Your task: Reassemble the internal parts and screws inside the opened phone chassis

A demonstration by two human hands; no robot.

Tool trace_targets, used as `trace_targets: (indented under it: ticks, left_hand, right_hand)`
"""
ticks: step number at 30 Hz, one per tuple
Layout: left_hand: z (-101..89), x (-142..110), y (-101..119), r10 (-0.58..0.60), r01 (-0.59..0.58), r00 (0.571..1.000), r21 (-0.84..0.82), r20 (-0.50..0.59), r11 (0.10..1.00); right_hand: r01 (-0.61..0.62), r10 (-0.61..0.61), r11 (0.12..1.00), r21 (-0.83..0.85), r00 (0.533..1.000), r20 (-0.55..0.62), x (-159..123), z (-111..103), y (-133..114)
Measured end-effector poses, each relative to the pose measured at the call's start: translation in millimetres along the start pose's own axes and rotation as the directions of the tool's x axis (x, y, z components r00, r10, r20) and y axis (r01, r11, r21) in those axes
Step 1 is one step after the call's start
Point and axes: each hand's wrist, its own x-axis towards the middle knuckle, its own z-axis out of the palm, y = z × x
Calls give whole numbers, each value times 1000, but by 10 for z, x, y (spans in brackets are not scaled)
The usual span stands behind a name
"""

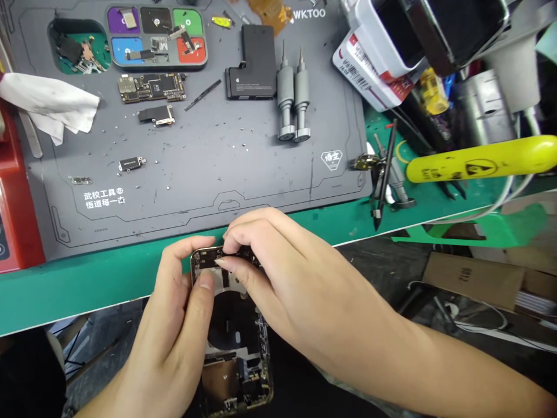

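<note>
An opened phone housing [237,342], stripped of most parts, is held below the table's front edge. My left hand [174,325] grips its left side, thumb pressed on the upper left corner. My right hand [278,273] reaches over the top end, fingers pinched on a small dark part at the camera corner; what exactly they pinch is hidden. On the grey repair mat [195,168] lie a black battery [255,64], a logic board [150,87], and two grey screwdrivers [293,96].
A coloured parts tray [156,36] sits at the mat's back. A white cloth [52,104] lies at the left, a red device [15,197] beside it. Tweezers and tools [385,168] lie right of the mat, near a yellow handle [478,159]. Small screws are scattered over the mat.
</note>
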Motion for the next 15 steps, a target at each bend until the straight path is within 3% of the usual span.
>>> trace_targets:
  ticks: [11, 15]
  left_hand:
    - [22, 33, -12, -60, 59, 998, -54, -13, 997]
    - [11, 21, -23, -42, 41, 999, -45, -34, 998]
  right_hand:
    - [-29, 29, 999, 22, 1000, 3, -16, -21, 18]
    - [33, -35, 998, -58, 999, -28, -1, -27, 23]
